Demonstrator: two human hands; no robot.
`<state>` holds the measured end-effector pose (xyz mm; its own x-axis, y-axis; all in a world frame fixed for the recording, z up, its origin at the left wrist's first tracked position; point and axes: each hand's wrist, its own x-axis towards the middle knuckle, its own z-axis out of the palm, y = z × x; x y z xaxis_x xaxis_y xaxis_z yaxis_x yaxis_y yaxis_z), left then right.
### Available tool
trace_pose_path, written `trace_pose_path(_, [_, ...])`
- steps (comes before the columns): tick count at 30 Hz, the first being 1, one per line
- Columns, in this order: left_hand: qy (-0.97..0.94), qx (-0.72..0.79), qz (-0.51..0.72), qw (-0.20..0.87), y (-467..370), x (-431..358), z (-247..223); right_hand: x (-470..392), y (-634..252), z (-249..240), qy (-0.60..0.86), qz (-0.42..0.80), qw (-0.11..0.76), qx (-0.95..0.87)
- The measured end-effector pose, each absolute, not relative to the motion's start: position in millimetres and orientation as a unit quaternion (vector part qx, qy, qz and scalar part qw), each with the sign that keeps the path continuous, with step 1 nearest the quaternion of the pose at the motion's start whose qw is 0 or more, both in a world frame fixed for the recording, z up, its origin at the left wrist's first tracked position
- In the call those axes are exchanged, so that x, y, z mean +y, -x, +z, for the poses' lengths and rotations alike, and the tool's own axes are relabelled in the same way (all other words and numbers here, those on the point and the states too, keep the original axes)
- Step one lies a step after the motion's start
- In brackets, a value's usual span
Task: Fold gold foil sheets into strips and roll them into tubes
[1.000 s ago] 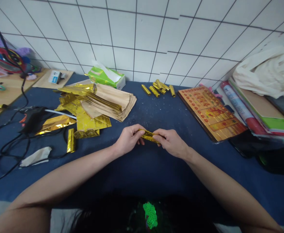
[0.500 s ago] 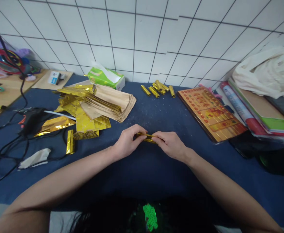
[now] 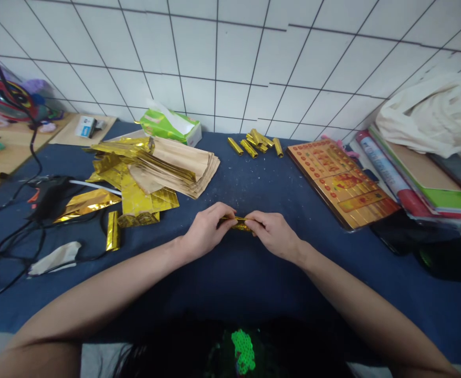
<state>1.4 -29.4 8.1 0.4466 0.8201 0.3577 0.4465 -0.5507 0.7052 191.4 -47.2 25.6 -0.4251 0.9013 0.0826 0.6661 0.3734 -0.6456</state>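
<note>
Between my hands is a narrow strip of gold foil paper point(image 3: 240, 226), partly rolled or folded. My left hand point(image 3: 210, 227) pinches its left end, and my right hand point(image 3: 272, 231) pinches the right end; the fingers cover both ends. Beyond them, several rolled gold paper tubes point(image 3: 257, 142) lie by the wall. To the left sits a pile of gold foil sheets point(image 3: 144, 191) beside a fanned stack of brown-backed paper point(image 3: 183, 163). One more gold roll point(image 3: 113, 231) rests left of my left hand.
A black glue gun point(image 3: 51, 194) with a coiled cable point(image 3: 8, 247) lies at left, near a white scrap point(image 3: 57, 258). A green tissue box point(image 3: 169, 126) stands at the back. On the right are an orange-gold packet point(image 3: 343, 184), folders point(image 3: 427, 184) and a white cloth bag point(image 3: 431, 115).
Both hands keep their pinch on the gold strip with only slight finger movement. The whole view has shifted a little; the other things lie as before.
</note>
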Motion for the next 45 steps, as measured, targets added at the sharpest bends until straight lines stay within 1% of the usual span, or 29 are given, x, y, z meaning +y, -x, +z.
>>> trace_pose_path(4, [-0.79, 0.427, 0.321, 0.3, -2.1, -27.0, 11.0, -48.5, -190.5, 22.1, 0.487, 0.234, 0.227, -0.81])
trace_pose_path(10, [-0.793, 0.41, 0.301, 0.336, -0.4, -26.3, 12.8, -49.7, -191.4, 11.0, 0.464, 0.172, 0.235, -0.837])
trace_pose_path(13, [-0.778, 0.416, 0.313, 0.351, -0.3, -27.2, 11.7, -49.7, -192.4, 9.1, 0.446, 0.154, 0.234, -0.85])
trace_pose_path(17, [-0.747, 0.421, 0.355, 0.373, -2.1, -29.6, 10.7, -48.8, -192.9, 11.2, 0.437, 0.168, 0.25, -0.848])
trace_pose_path(22, [-0.7, 0.438, 0.378, 0.417, -5.6, -33.3, 13.0, -48.8, -191.9, 16.4, 0.427, 0.194, 0.28, -0.838])
trace_pose_path(27, [-0.663, 0.444, 0.387, 0.463, -8.1, -34.2, 12.8, -50.7, -191.4, 16.8, 0.414, 0.207, 0.296, -0.835])
trace_pose_path(30, [-0.649, 0.447, 0.364, 0.497, -8.7, -31.6, 12.0, -51.3, -191.8, 12.1, 0.41, 0.203, 0.303, -0.836])
trace_pose_path(33, [-0.679, 0.458, 0.315, 0.48, -7.2, -28.3, 11.7, -50.9, -191.8, 9.3, 0.414, 0.195, 0.306, -0.835])
trace_pose_path(36, [-0.708, 0.461, 0.314, 0.433, -4.7, -27.2, 11.4, -49.4, -190.9, 13.3, 0.462, 0.236, 0.305, -0.798])
trace_pose_path(38, [-0.721, 0.449, 0.325, 0.415, -3.5, -27.7, 11.8, -48.1, -190.2, 18.7, 0.499, 0.281, 0.277, -0.771])
trace_pose_path(41, [-0.731, 0.434, 0.341, 0.401, -3.4, -29.1, 14.0, -47.6, -189.8, 24.9, 0.502, 0.322, 0.23, -0.769])
trace_pose_path(43, [-0.73, 0.432, 0.347, 0.4, -4.4, -29.8, 15.4, -49.2, -190.0, 25.5, 0.497, 0.311, 0.24, -0.774])
trace_pose_path(45, [-0.72, 0.433, 0.345, 0.417, -5.4, -30.0, 15.6, -51.7, -190.4, 23.8, 0.496, 0.281, 0.268, -0.776])
